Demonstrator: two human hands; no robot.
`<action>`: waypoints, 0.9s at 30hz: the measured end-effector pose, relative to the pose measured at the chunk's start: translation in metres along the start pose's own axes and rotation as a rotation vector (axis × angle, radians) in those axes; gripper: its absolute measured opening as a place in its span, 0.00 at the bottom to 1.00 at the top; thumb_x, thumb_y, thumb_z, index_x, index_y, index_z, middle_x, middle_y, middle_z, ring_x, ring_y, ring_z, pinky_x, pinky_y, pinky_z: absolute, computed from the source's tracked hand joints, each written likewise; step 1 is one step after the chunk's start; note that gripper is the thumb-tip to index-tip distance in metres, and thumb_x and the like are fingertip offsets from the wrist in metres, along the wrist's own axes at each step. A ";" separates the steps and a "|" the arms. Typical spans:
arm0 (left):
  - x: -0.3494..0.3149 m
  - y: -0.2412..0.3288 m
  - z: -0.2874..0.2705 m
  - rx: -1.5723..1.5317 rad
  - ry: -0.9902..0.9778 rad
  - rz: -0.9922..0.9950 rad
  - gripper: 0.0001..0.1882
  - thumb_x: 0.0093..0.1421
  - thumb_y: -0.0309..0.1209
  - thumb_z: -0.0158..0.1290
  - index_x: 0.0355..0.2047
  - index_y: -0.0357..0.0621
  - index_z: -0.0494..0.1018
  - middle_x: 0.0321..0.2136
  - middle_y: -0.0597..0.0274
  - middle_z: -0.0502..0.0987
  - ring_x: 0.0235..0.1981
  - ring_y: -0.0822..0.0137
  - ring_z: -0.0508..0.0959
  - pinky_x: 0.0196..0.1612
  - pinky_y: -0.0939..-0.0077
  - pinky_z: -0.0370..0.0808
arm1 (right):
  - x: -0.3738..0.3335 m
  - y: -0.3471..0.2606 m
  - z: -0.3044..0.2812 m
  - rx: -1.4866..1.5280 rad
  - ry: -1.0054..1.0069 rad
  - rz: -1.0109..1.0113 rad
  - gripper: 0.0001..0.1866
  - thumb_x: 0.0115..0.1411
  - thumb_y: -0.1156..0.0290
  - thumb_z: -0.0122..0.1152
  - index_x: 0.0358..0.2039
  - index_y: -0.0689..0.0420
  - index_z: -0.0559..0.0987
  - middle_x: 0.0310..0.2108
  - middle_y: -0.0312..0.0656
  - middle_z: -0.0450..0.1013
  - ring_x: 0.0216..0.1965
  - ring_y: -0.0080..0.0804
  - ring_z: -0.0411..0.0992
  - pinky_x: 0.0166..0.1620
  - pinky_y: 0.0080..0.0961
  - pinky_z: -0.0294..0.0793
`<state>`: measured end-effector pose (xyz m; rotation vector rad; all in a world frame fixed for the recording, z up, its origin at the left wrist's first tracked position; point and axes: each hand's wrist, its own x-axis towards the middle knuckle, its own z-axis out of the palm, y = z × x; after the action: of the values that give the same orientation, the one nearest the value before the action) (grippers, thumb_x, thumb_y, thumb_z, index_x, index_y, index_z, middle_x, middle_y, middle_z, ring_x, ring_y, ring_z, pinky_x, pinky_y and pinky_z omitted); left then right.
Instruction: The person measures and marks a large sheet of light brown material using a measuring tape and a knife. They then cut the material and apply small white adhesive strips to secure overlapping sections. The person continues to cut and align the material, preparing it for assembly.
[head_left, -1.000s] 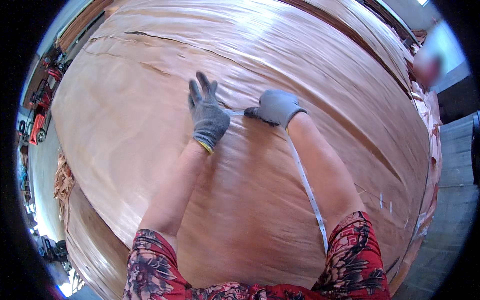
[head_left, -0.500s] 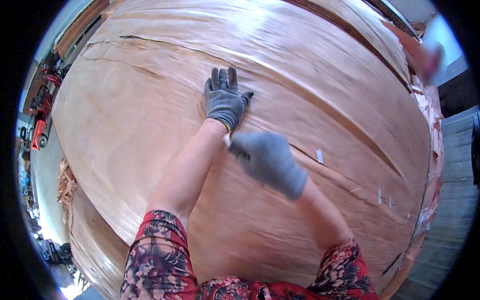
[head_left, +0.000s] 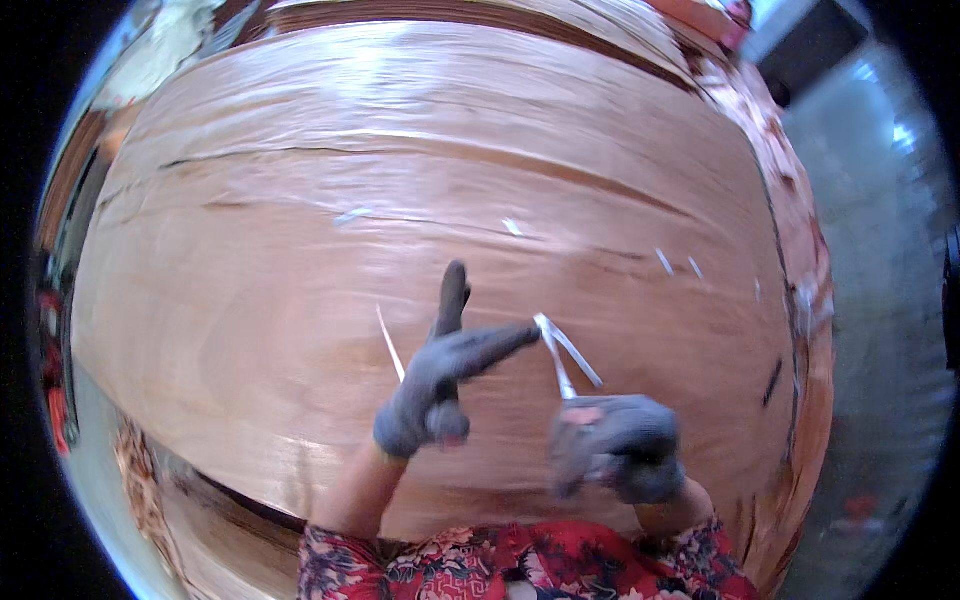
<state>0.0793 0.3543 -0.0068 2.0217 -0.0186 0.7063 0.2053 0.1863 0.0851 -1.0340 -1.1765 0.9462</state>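
A large, thin, tan wood sheet with ripples and a long seam spreads out below my hands. My left hand, in a grey glove, hovers over it with fingers spread, one pointing away and one to the right. That right-pointing fingertip meets the bend of a narrow white tape strip. From there one end of the strip runs down to my right hand, also gloved, which is closed and somewhat blurred. Whatever else lies inside its curled fingers is hidden. Beside my left hand is a thin pale sliver.
Short tape pieces stick along the seam. A dark thin stick-like item lies near the right edge. Torn wood scraps hang at the lower left; ragged sheet edges line the right side. A red object stands far left.
My left hand has lifted off the sheet and come nearer. My right hand has moved right and nearer, with a tape strip now stretching between the hands. The whole view has turned.
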 end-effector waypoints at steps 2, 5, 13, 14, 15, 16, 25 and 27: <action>-0.007 0.052 0.018 -0.060 0.055 -0.076 0.52 0.52 0.72 0.23 0.41 0.32 0.74 0.36 0.50 0.78 0.54 0.50 0.67 0.64 0.51 0.44 | -0.015 0.004 0.013 -0.136 -0.082 -0.119 0.07 0.53 0.66 0.61 0.25 0.55 0.75 0.21 0.39 0.72 0.22 0.40 0.70 0.29 0.31 0.69; -0.025 0.112 0.038 0.060 0.213 -0.247 0.49 0.52 0.70 0.25 0.37 0.32 0.74 0.31 0.50 0.78 0.40 0.53 0.77 0.63 0.49 0.44 | -0.039 0.003 0.032 -0.303 -0.084 -0.259 0.06 0.49 0.67 0.61 0.27 0.53 0.75 0.20 0.40 0.69 0.22 0.42 0.68 0.27 0.33 0.67; -0.051 0.212 0.097 0.455 0.325 -0.368 0.26 0.59 0.49 0.45 0.33 0.33 0.75 0.30 0.54 0.77 0.50 0.44 0.68 0.59 0.42 0.54 | -0.099 -0.029 0.019 -0.425 0.081 -0.465 0.10 0.45 0.66 0.60 0.26 0.54 0.71 0.19 0.40 0.69 0.18 0.41 0.68 0.21 0.34 0.65; -0.052 0.217 0.111 0.295 0.454 -0.369 0.26 0.59 0.48 0.45 0.34 0.32 0.75 0.30 0.52 0.77 0.45 0.49 0.72 0.58 0.44 0.57 | -0.108 -0.030 0.015 -0.511 0.071 -0.460 0.10 0.45 0.66 0.59 0.26 0.54 0.70 0.19 0.40 0.69 0.18 0.41 0.69 0.21 0.33 0.65; -0.053 0.220 0.119 0.376 0.524 -0.406 0.25 0.59 0.47 0.45 0.33 0.32 0.75 0.30 0.50 0.76 0.37 0.58 0.75 0.59 0.51 0.58 | -0.114 -0.030 0.012 -0.517 0.028 -0.431 0.10 0.46 0.69 0.61 0.29 0.58 0.73 0.19 0.43 0.68 0.20 0.41 0.70 0.23 0.33 0.67; -0.054 0.225 0.127 0.365 0.521 -0.335 0.25 0.59 0.46 0.45 0.33 0.31 0.74 0.31 0.50 0.76 0.38 0.58 0.75 0.59 0.52 0.56 | -0.122 -0.030 0.010 -0.457 0.046 -0.421 0.10 0.47 0.69 0.60 0.29 0.57 0.73 0.20 0.44 0.68 0.20 0.42 0.70 0.23 0.33 0.67; -0.054 0.189 0.133 0.231 0.532 -0.319 0.20 0.61 0.40 0.43 0.37 0.33 0.72 0.38 0.51 0.72 0.38 0.60 0.71 0.44 0.70 0.68 | -0.155 0.001 -0.068 -0.560 0.213 -0.383 0.26 0.52 0.66 0.59 0.50 0.65 0.69 0.34 0.57 0.72 0.35 0.47 0.72 0.38 0.37 0.70; -0.076 0.171 0.110 0.363 0.574 -0.365 0.18 0.61 0.40 0.43 0.36 0.35 0.73 0.37 0.53 0.72 0.36 0.61 0.71 0.42 0.70 0.68 | -0.173 0.030 -0.163 -0.878 0.631 -0.437 0.20 0.54 0.71 0.56 0.47 0.65 0.72 0.41 0.56 0.72 0.37 0.47 0.72 0.39 0.35 0.71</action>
<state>0.0186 0.1543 0.0502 2.0005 0.8436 1.0778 0.3400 0.0076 -0.0008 -1.5174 -1.1928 -0.3027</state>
